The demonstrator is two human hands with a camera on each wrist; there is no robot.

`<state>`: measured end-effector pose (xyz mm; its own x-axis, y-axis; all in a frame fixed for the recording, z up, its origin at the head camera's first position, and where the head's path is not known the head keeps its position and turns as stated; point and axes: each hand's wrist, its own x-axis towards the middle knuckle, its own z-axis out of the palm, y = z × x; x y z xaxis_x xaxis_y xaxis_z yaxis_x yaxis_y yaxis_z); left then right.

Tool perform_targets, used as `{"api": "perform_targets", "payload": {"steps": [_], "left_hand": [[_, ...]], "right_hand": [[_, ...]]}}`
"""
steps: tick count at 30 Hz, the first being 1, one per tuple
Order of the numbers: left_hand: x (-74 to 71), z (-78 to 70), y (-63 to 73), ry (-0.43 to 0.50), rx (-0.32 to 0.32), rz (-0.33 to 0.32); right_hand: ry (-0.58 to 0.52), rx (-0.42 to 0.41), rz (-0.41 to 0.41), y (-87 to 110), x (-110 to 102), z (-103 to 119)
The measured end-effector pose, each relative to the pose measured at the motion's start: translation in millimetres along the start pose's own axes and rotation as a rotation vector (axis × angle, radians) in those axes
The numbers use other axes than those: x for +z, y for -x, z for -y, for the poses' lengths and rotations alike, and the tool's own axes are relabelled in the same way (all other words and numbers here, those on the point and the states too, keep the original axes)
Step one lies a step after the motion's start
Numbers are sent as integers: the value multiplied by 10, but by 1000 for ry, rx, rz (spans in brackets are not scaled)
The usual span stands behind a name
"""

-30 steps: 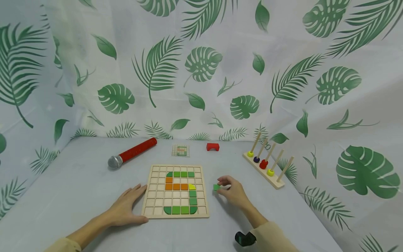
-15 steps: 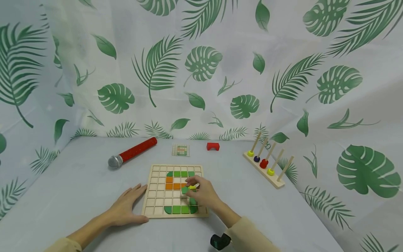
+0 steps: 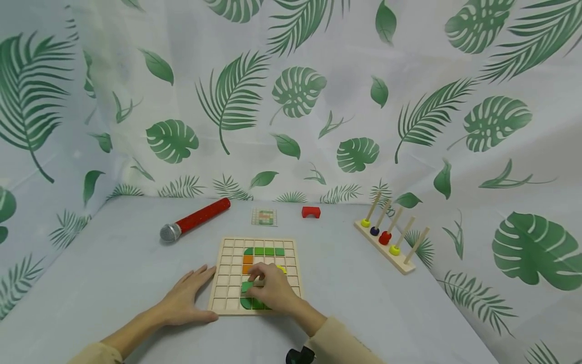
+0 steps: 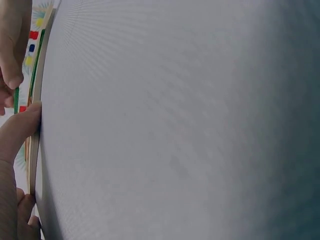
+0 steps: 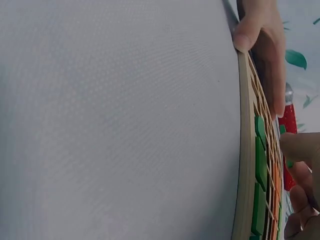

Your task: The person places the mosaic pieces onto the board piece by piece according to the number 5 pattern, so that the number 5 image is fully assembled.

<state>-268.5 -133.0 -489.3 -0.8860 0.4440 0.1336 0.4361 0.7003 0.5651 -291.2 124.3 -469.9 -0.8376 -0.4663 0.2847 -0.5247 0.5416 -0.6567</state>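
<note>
A wooden grid board (image 3: pixel 227 313) lies on the table, with green, orange and yellow tiles set in its cells. My left hand (image 3: pixel 184 299) rests at its left side, fingers spread, thumb at the near left corner. Over the lower middle of the board, my right hand (image 3: pixel 276 289) pinches a green tile (image 3: pixel 246 287) between thumb and fingers. That tile (image 5: pixel 289 163) appears held above the grid in the right wrist view. The right hand covers several cells and part of the tile pattern, including most of the lower right.
Behind the board lie a small pattern card (image 3: pixel 264 217) and a red arch block (image 3: pixel 311 212). A red microphone (image 3: pixel 200 217) is at the back left. To the right stands a wooden peg rack (image 3: pixel 402 262) with coloured beads. Leaf-print cloth (image 3: pixel 318 121) hangs behind.
My right hand has carried the green tile leftward from beside the board to over its lower middle. The left hand has stayed at the board's left edge.
</note>
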Motion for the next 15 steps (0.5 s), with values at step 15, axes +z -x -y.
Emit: {"api": "perform_targets", "payload": {"steps": [15], "left_hand": [[18, 13, -4, 0, -4, 2]], "right_hand": [[66, 9, 29, 0, 55, -35]]}}
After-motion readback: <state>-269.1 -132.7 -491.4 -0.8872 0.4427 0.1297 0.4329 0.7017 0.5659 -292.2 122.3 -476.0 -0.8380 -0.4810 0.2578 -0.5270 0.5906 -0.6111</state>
